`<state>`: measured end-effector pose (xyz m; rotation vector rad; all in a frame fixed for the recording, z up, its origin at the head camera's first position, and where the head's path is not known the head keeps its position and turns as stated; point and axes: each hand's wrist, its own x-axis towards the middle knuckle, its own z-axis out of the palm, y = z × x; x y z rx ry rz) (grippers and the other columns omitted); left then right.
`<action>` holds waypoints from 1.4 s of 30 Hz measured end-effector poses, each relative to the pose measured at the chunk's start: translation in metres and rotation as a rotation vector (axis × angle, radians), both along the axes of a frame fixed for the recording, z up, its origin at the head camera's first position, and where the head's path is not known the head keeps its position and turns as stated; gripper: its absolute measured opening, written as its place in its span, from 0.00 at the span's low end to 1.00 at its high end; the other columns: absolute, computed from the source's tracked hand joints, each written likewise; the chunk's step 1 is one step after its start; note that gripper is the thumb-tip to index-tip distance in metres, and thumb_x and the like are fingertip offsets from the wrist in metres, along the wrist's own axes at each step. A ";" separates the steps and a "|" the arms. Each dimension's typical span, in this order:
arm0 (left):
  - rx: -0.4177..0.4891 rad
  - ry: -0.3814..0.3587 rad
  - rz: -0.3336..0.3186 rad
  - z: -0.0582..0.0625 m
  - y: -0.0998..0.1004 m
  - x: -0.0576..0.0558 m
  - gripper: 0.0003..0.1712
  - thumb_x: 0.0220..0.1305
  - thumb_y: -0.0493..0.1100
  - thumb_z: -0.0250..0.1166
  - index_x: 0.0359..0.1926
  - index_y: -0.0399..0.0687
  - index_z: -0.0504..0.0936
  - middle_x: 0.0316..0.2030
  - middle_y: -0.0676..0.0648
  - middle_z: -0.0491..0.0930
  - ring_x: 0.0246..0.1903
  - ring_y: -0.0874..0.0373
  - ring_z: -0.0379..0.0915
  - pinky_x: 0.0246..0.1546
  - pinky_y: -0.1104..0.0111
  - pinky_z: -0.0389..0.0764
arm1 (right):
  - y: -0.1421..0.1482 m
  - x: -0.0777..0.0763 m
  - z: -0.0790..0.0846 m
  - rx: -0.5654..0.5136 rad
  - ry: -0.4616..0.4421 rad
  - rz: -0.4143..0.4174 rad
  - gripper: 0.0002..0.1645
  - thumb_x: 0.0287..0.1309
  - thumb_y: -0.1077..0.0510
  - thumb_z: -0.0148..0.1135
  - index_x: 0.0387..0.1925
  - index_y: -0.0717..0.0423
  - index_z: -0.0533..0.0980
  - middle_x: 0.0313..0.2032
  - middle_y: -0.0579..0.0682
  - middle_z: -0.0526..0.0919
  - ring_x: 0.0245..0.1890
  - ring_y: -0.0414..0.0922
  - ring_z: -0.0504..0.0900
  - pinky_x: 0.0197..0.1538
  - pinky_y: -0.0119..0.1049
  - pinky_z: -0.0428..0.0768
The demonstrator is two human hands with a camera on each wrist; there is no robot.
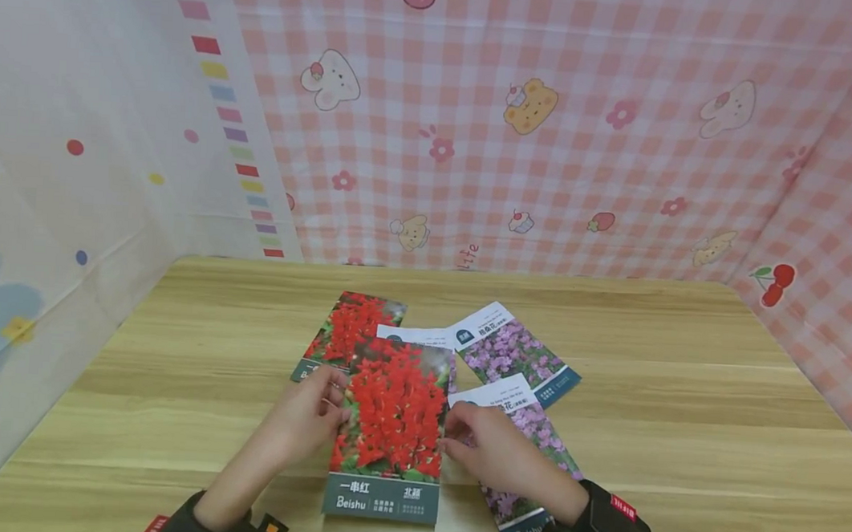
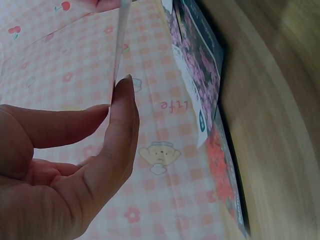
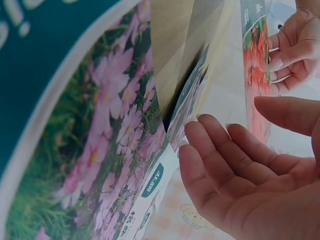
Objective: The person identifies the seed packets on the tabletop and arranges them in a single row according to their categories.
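Note:
Upright before me is a flower seed packet (image 1: 392, 425) with a red blossom picture and a dark grey-green band at its bottom. My left hand (image 1: 317, 409) pinches its left edge between thumb and forefinger; the left wrist view shows the packet edge-on above the thumb (image 2: 70, 125). At the packet's right edge is my right hand (image 1: 492, 450). In the right wrist view its fingers (image 3: 240, 165) are loosely bent, with a gap between them and the thumb, which overlaps the red packet (image 3: 257, 75).
Behind lies another red packet (image 1: 354, 322), partly under a white-topped packet (image 1: 418, 335). Purple-flower packets lie at the back right (image 1: 515, 351) and beneath my right forearm (image 1: 533, 420). The wooden table (image 1: 679, 408) meets a pink checked cloth (image 1: 583, 170) at the back.

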<state>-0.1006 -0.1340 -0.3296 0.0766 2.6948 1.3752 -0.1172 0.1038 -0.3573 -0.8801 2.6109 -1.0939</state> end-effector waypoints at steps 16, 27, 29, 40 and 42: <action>0.075 0.017 -0.068 0.002 -0.006 -0.002 0.32 0.56 0.22 0.53 0.62 0.40 0.62 0.28 0.45 0.72 0.27 0.58 0.76 0.22 0.71 0.75 | -0.004 -0.004 -0.001 -0.060 0.006 -0.031 0.05 0.54 0.63 0.61 0.28 0.58 0.72 0.25 0.44 0.77 0.26 0.37 0.75 0.30 0.28 0.76; 0.102 0.000 -0.056 0.007 -0.032 -0.010 0.28 0.60 0.23 0.50 0.62 0.35 0.59 0.34 0.41 0.72 0.32 0.55 0.75 0.21 0.70 0.73 | -0.008 -0.012 -0.004 -0.032 0.050 -0.020 0.09 0.54 0.62 0.60 0.38 0.64 0.76 0.29 0.47 0.80 0.30 0.42 0.78 0.33 0.29 0.76; 0.087 0.005 -0.041 0.007 -0.041 -0.013 0.27 0.61 0.23 0.50 0.62 0.34 0.59 0.35 0.41 0.72 0.33 0.54 0.74 0.21 0.71 0.73 | -0.009 -0.013 -0.005 -0.026 0.062 -0.019 0.10 0.55 0.62 0.60 0.38 0.63 0.76 0.29 0.47 0.80 0.30 0.42 0.78 0.33 0.30 0.76; -0.001 -0.007 0.039 0.004 -0.097 -0.024 0.28 0.61 0.23 0.47 0.62 0.27 0.55 0.36 0.37 0.70 0.31 0.56 0.71 0.22 0.70 0.74 | -0.022 -0.015 -0.005 -0.002 0.076 0.032 0.12 0.56 0.60 0.60 0.40 0.64 0.76 0.35 0.53 0.80 0.36 0.46 0.78 0.41 0.36 0.77; -0.014 -0.007 0.046 0.003 -0.107 -0.025 0.27 0.60 0.23 0.47 0.62 0.26 0.56 0.36 0.37 0.71 0.31 0.56 0.72 0.22 0.71 0.74 | -0.026 -0.014 -0.004 0.008 0.085 0.049 0.13 0.56 0.60 0.60 0.41 0.65 0.76 0.37 0.54 0.80 0.38 0.47 0.78 0.42 0.37 0.77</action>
